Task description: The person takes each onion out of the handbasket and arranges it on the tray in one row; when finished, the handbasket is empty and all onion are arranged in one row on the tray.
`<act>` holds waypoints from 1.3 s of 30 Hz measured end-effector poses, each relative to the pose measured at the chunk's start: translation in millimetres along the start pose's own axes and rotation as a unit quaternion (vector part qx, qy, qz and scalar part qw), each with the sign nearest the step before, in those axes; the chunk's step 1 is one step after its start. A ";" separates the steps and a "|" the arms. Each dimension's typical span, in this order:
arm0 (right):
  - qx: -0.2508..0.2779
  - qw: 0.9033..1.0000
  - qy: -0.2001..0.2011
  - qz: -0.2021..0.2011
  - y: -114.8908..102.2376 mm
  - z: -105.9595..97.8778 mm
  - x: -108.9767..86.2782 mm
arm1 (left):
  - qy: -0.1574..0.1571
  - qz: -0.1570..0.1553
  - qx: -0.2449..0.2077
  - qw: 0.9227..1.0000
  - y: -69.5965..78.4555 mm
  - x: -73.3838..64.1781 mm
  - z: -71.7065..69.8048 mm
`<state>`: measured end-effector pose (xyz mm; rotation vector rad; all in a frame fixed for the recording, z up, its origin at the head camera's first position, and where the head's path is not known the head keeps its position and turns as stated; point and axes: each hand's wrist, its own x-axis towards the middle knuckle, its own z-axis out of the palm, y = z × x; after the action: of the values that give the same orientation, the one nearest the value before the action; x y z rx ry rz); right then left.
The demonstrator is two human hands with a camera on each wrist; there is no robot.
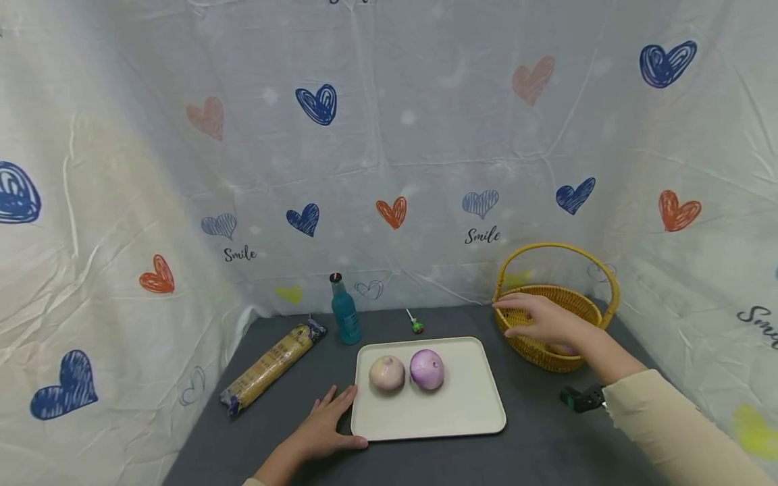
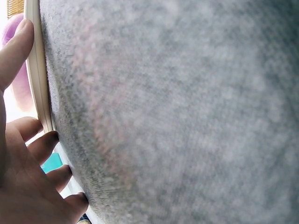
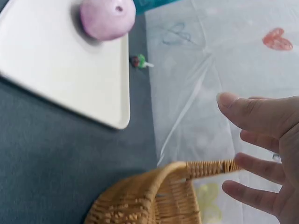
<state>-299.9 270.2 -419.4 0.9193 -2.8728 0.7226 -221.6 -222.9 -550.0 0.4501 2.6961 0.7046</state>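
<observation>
A cream tray (image 1: 450,412) bears two onions side by side: a pale pinkish one (image 1: 386,373) and a purple one (image 1: 427,369). My left hand (image 1: 325,424) touches the tray's left edge with fingers spread, its thumb by the near left corner. In the left wrist view, the thumb (image 2: 18,49) lies against the tray rim. On the right, my right hand (image 1: 543,318) hovers over the wicker basket (image 1: 535,347), fingers apart and holding nothing. Inside the basket, partly hidden by the wrist, is a pinkish-purple round thing (image 1: 562,349).
A long yellow packet (image 1: 273,364) lies at the left of the dark table. Behind the tray stand a blue bottle (image 1: 346,314) and, lying down, a green lollipop (image 1: 417,326). A black strap-like object (image 1: 582,399) sits near the right sleeve. Heart-printed curtains (image 1: 389,169) enclose the table.
</observation>
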 end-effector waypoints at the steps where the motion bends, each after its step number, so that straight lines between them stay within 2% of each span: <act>1: -0.005 1.000 0.004 -0.002 4.0 -1.0 -0.8 | 0.000 -0.001 0.000 1.000 -0.6 -0.1 -0.4; 8: -0.021 0.999 0.028 -0.012 32.9 -10.4 -15.0 | -0.002 -0.003 -0.003 1.000 -2.5 2.7 1.6; 15: -0.011 0.999 0.017 0.044 59.9 -16.6 -29.5 | -0.001 0.004 0.000 1.000 -2.6 3.6 1.1; 21: 0.003 0.998 -0.008 0.065 76.4 -18.7 -35.4 | -0.001 0.002 0.000 1.000 -2.5 2.8 -0.7; 31: 0.035 0.994 -0.063 0.080 92.4 -15.2 -42.9 | -0.001 0.000 -0.009 1.000 -0.9 0.6 -0.6; 39: 0.017 0.994 -0.075 0.084 94.7 -9.8 -44.8 | 0.000 0.007 -0.006 1.000 0.8 -1.3 -2.4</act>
<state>-316.8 366.5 -458.2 0.7744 -3.1082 0.7473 -221.1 -223.7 -547.3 0.4654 2.6901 0.7235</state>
